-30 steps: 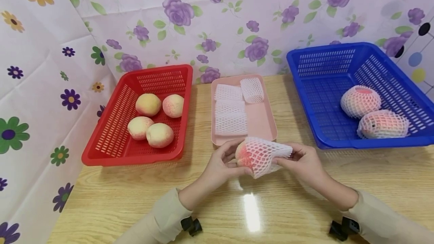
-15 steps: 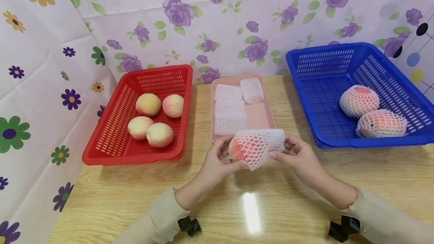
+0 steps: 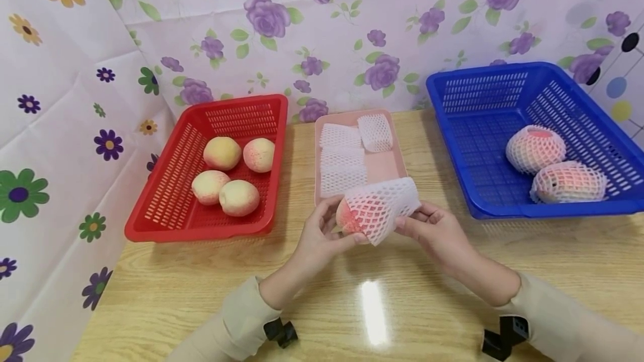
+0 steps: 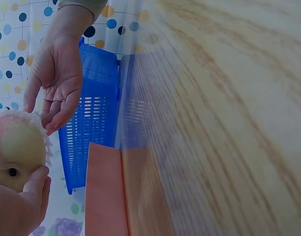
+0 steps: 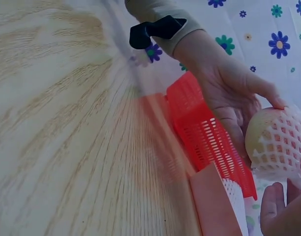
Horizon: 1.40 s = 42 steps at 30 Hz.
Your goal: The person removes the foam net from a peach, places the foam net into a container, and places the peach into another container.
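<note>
In the head view, my left hand [image 3: 318,234] grips a pink-and-cream peach [image 3: 344,218] by its left end, above the table. A white foam fruit net [image 3: 384,205] covers the peach's right part, and its loose end flares up to the right. The thumb and fingers of my right hand [image 3: 437,232] pinch that loose end. The left wrist view shows the peach's [image 4: 25,142] bare end with a small dark hole. From the right wrist side, the net [image 5: 285,142] lies stretched over the fruit; part of my right hand [image 5: 287,214] is cut off by the frame.
A red basket [image 3: 201,234] with several bare peaches stands at left. Behind the hands, a pink tray [image 3: 384,165] bears several flat foam nets [image 3: 342,163]. At right, a blue basket [image 3: 473,144] contains two netted peaches [image 3: 535,149]. Floral cloth [image 3: 347,32] hangs behind.
Both hands have moved slightly up and left with the peach. The net's loose end, bunched narrow earlier, now spreads wider and tilts upward. The baskets and tray stay put.
</note>
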Tool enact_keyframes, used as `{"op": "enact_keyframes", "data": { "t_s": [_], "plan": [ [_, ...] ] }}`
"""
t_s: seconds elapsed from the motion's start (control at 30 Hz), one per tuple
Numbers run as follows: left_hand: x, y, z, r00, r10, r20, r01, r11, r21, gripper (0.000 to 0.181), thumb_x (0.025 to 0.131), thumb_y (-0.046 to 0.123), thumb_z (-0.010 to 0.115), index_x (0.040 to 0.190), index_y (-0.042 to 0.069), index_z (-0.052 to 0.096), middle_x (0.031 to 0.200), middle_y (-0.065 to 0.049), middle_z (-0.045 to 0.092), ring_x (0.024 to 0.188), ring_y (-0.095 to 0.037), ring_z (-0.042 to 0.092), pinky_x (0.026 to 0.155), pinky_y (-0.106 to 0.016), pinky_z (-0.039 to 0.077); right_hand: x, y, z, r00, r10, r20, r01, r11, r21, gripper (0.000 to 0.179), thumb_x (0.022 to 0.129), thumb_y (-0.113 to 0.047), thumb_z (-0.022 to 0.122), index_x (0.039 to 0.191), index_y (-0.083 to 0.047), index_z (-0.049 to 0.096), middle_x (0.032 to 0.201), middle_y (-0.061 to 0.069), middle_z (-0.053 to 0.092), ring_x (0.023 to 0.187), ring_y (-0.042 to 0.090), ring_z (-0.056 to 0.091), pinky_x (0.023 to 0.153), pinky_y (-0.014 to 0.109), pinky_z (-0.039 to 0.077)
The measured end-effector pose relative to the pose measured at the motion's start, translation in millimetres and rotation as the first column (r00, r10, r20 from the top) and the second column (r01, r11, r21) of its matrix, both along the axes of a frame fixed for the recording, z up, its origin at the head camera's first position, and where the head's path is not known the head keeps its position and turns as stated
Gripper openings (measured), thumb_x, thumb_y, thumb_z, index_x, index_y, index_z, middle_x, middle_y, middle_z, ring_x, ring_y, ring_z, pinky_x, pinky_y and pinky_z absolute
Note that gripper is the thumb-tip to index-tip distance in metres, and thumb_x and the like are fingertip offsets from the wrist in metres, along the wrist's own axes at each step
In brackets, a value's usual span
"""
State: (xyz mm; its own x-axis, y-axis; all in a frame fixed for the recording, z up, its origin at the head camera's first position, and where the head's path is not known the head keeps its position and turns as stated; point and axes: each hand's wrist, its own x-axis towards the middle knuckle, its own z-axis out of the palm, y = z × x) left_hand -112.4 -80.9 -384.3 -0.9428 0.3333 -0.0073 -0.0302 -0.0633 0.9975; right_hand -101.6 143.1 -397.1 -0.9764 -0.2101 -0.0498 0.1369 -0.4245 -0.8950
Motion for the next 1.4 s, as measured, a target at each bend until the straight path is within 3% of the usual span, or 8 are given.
{"op": "enact_keyframes", "data": {
  "t_s": [0.27, 0.43, 0.6, 0.93, 1.17, 1.4],
  "plan": [
    [0.7, -8.5, 1.6, 0.998, 0.004, -0.062, -0.006, 0.999, -0.037, 0.072, 0.072, -0.006, 0.077, 0.135, 0.005, 0.043, 0.132, -0.013, 0.047, 0.11, -0.017, 0.053, 0.085, -0.027, 0.055, -2.2, 1, 9.9, 0.998, -0.055, -0.003, 0.055, 0.993, -0.108, 0.026, 0.09, 0.009, 0.055, 0.096, -0.012, 0.069, 0.092, 0.0, 0.07, 0.087, 0.011, 0.066, 0.084, 0.026, 0.057],
    [5.0, -17.6, 8.7, 0.995, 0.022, -0.099, -0.028, 0.998, -0.054, 0.074, 0.071, -0.006, 0.078, 0.136, 0.003, 0.042, 0.132, -0.015, 0.046, 0.112, -0.021, 0.052, 0.086, -0.028, 0.056, -10.6, 0, 17.2, 0.997, -0.066, -0.033, 0.064, 0.995, -0.076, 0.026, 0.09, 0.008, 0.054, 0.098, -0.012, 0.069, 0.092, 0.0, 0.067, 0.086, 0.011, 0.065, 0.082, 0.026, 0.057],
    [6.5, -31.5, 12.9, 0.982, 0.055, -0.18, -0.069, 0.995, -0.075, 0.074, 0.069, -0.007, 0.078, 0.134, -0.001, 0.042, 0.131, -0.018, 0.047, 0.11, -0.023, 0.052, 0.085, -0.029, 0.057, -22.5, -2, 26.5, 0.994, -0.092, -0.055, 0.089, 0.995, -0.047, 0.026, 0.09, 0.008, 0.055, 0.099, -0.013, 0.068, 0.091, 0.001, 0.066, 0.083, 0.012, 0.064, 0.075, 0.025, 0.058],
    [8.3, -56.4, 31.6, 0.963, 0.111, -0.247, -0.149, 0.979, -0.143, 0.075, 0.066, -0.012, 0.077, 0.132, 0.002, 0.043, 0.129, -0.013, 0.051, 0.11, -0.021, 0.054, 0.084, -0.028, 0.057, -42.5, -3, 48.4, 0.983, -0.159, -0.096, 0.159, 0.987, -0.008, 0.025, 0.089, 0.008, 0.058, 0.101, -0.013, 0.065, 0.087, -0.001, 0.067, 0.078, 0.01, 0.065, 0.069, 0.021, 0.057],
    [3.1, -80.0, 49.9, 0.919, 0.178, -0.352, -0.252, 0.952, -0.175, 0.077, 0.064, -0.015, 0.076, 0.132, 0.0, 0.042, 0.128, -0.006, 0.05, 0.108, -0.015, 0.055, 0.081, -0.022, 0.056, -60.6, 1, 67.7, 0.976, -0.204, -0.073, 0.203, 0.979, -0.01, 0.022, 0.089, 0.005, 0.06, 0.107, -0.007, 0.056, 0.085, -0.003, 0.07, 0.077, 0.008, 0.066, 0.067, 0.02, 0.057],
    [-2.1, -110.2, 61.4, 0.886, 0.267, -0.379, -0.345, 0.926, -0.155, 0.076, 0.066, -0.019, 0.072, 0.131, -0.002, 0.039, 0.126, -0.001, 0.049, 0.105, -0.014, 0.055, 0.084, -0.017, 0.055, -79.7, 1, 78.5, 0.972, -0.234, -0.016, 0.235, 0.964, 0.124, 0.028, 0.086, 0.003, 0.064, 0.107, -0.007, 0.05, 0.083, -0.006, 0.07, 0.077, 0.006, 0.066, 0.068, 0.019, 0.057]
  ]
}}
